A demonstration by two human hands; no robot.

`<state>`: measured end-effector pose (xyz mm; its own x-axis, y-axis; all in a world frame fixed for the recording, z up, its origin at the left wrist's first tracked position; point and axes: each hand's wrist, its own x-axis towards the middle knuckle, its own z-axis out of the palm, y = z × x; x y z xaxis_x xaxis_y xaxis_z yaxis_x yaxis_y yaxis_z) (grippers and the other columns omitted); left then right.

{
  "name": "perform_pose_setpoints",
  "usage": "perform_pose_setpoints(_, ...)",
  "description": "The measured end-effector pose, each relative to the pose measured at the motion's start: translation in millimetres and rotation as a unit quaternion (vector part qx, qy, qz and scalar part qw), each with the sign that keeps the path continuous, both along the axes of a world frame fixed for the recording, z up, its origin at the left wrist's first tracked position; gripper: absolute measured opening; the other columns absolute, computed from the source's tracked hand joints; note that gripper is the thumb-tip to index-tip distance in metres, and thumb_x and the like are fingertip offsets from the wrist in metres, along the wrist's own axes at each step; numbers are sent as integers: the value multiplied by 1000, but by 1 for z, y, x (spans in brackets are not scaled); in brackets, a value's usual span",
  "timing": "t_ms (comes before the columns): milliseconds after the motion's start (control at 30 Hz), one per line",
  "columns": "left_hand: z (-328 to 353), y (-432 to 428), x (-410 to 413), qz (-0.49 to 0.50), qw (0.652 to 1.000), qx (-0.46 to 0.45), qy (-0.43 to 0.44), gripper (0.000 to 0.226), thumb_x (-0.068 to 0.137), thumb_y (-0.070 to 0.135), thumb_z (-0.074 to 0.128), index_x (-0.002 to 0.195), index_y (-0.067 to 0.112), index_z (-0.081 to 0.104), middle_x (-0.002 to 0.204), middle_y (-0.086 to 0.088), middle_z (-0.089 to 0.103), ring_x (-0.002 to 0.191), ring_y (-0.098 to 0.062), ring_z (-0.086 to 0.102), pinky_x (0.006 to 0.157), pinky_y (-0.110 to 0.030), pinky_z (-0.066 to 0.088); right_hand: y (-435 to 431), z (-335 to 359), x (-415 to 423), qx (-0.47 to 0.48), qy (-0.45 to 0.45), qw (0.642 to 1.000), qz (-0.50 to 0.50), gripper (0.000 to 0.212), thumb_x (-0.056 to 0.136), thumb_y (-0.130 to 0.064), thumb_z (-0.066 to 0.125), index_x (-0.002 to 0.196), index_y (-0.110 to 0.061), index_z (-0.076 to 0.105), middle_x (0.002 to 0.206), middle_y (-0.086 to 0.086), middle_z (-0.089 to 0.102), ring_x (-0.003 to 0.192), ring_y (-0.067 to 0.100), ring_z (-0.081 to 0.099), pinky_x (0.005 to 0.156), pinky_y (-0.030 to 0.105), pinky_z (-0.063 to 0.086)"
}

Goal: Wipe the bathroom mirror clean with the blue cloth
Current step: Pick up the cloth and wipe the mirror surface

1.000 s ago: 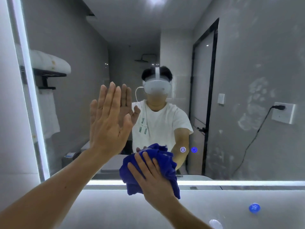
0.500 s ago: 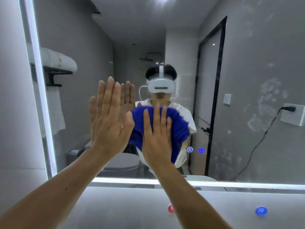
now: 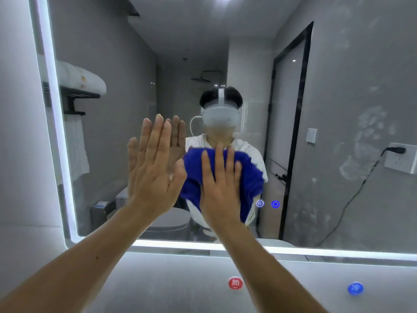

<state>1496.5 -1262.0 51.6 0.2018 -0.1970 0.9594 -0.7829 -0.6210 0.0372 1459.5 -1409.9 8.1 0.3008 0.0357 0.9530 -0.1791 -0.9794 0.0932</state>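
Head view. The right hand (image 3: pixel 220 188), fingers straight and spread, presses the blue cloth (image 3: pixel 248 177) flat against the mirror (image 3: pixel 338 109), low and near its middle. The left hand (image 3: pixel 153 175), released and holding nothing, lies with its flat palm on the glass just beside the cloth. Smudges (image 3: pixel 365 145) mark the mirror at right. Below are a red button (image 3: pixel 235 283) and a blue button (image 3: pixel 355 288).

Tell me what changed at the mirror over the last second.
The right hand slid the blue cloth up the mirror, from its lit lower edge to the middle of the glass, and has hardly moved in the last half second; its fingers press flat on the cloth. The left hand stayed flat on the glass, and the smudges at the right remain.
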Motion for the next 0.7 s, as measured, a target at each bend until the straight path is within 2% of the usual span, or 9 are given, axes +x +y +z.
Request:
perform_pose_setpoints(100, -12, 3, 9, 4, 1000, -2, 12, 68, 96, 34, 31, 155, 9, 9, 164, -5, 4, 152, -22, 0, 120, -56, 10, 3, 34, 8, 36, -30, 999, 22, 72, 94, -39, 51, 152, -9, 22, 158, 23, 17, 146, 45, 10, 119, 55, 4)
perform_pose_setpoints(167, -19, 3, 13, 5, 1000, -6, 15, 67, 96, 33, 30, 155, 9, 9, 164, -6, 4, 152, -23, 1, 119, -57, 10, 10, 20, 11, 46, -38, 998, 34, 68, 96, -41, 42, 153, -10, 21, 159, 21, 16, 147, 43, 9, 120, 52, 3)
perform_pose_setpoints(233, -21, 0, 13, 2, 1000, -14, 10, 67, 97, 33, 29, 155, 11, 6, 164, -6, 4, 152, -24, 1, 120, -56, 9, 12, -12, 12, -2, -13, 999, 39, 72, 96, -40, 49, 154, -11, 18, 160, 20, 14, 148, 41, 7, 120, 50, 1)
perform_pose_setpoints(300, -23, -4, 10, -7, 1000, -18, -2, 68, 96, 31, 31, 156, 13, 5, 164, -7, 5, 152, -24, 2, 121, -53, 6, 9, -53, 9, -50, 27, 998, 21, 88, 91, -39, 65, 155, -11, 13, 161, 19, 12, 148, 40, 7, 121, 49, -1)
perform_pose_setpoints(400, -26, -12, 3, -25, 999, -27, -15, 71, 93, 28, 34, 156, 13, 6, 164, -9, 8, 152, -25, 2, 122, -49, 3, -6, -102, -4, -76, 78, 994, 4, 96, 80, -29, 78, 154, -11, 19, 160, 18, 13, 147, 40, 10, 121, 49, 1)
perform_pose_setpoints(533, -32, -26, -8, -33, 999, -25, -16, 69, 94, 27, 34, 155, 8, 10, 163, -13, 10, 151, -29, 4, 120, -55, 6, -39, -138, -25, -153, 132, 979, -16, 89, 79, -22, 73, 153, -15, 24, 160, 13, 14, 149, 36, 3, 121, 47, 1)
perform_pose_setpoints(600, -34, -32, -12, -36, 999, -22, -17, 68, 94, 27, 34, 154, 6, 11, 163, -14, 11, 151, -31, 5, 120, -57, 7, -57, -142, -34, -197, 147, 969, -16, 80, 84, -19, 64, 153, -17, 25, 161, 12, 13, 149, 34, 5, 121, 47, 1)
perform_pose_setpoints(700, -34, -36, -17, -37, 999, -19, -15, 69, 93, 26, 35, 154, 6, 10, 162, -15, 10, 151, -33, 6, 119, -59, 7, -83, -145, -49, -223, 154, 962, -35, 81, 83, -17, 58, 154, -16, 20, 161, 12, 11, 149, 34, 8, 121, 47, 2)
